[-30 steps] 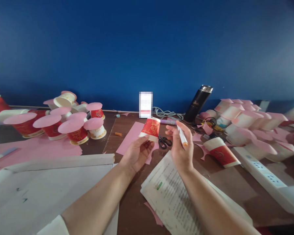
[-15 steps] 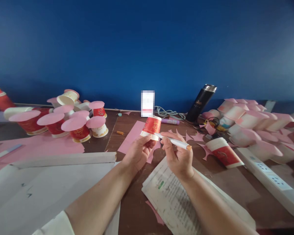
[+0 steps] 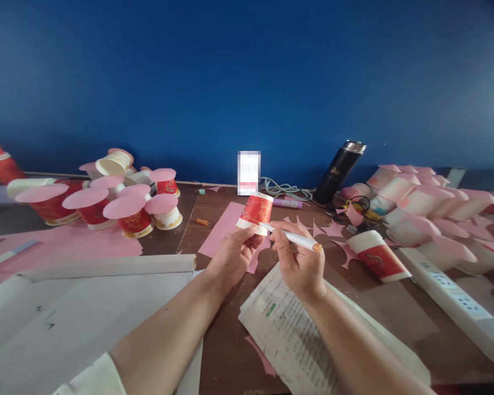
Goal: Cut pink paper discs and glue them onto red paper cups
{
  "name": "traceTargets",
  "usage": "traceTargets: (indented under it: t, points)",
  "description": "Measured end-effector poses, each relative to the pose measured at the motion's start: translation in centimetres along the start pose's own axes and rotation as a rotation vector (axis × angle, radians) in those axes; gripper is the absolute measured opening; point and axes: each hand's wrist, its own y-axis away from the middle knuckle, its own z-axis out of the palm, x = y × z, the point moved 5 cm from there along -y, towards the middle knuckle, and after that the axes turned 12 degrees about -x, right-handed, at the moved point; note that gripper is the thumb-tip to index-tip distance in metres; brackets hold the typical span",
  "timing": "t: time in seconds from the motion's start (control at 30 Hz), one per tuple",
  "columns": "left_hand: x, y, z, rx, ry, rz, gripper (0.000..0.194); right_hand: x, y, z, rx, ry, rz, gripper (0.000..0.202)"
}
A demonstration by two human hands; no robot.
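Held upside down above the table is a red and white paper cup (image 3: pixel 256 211), its rim gripped by the fingers of my left hand (image 3: pixel 234 255). My right hand (image 3: pixel 298 263) is closed round a white marker pen (image 3: pixel 298 238) with an orange end. The pen's tip meets the cup's lower side near the rim. Under my hands lie a pink paper strip (image 3: pixel 222 230) and a printed booklet (image 3: pixel 280 323). A small orange pen cap (image 3: pixel 202 222) rests on the table to the left of the pink strip.
Cups topped with pink paper discs (image 3: pixel 125 207) stand at left; more pink-topped cups (image 3: pixel 428 200) are piled at right. A black flask (image 3: pixel 337 173) leans by the blue wall. Stacked cups (image 3: pixel 379 258) lie beside a power strip (image 3: pixel 448 288). A phone (image 3: pixel 249 173) stands at the back.
The view has shifted very slightly. Both hands, the cup and the marker pen keep nearly the same positions.
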Motion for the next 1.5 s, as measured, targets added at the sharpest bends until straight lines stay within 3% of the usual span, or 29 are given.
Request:
traceTargets:
  t: [0.8, 1.5]
  points:
    - [-0.21, 0.01, 0.39, -0.050, -0.029, 0.029, 0.008, -0.31, -0.49, 0.05, -0.015, 0.119, -0.080, 0.017]
    - [0.00, 0.11, 0.63, -0.034, -0.009, 0.039, 0.007, -0.72, -0.50, 0.10, -0.039, 0.090, -0.045, 0.014]
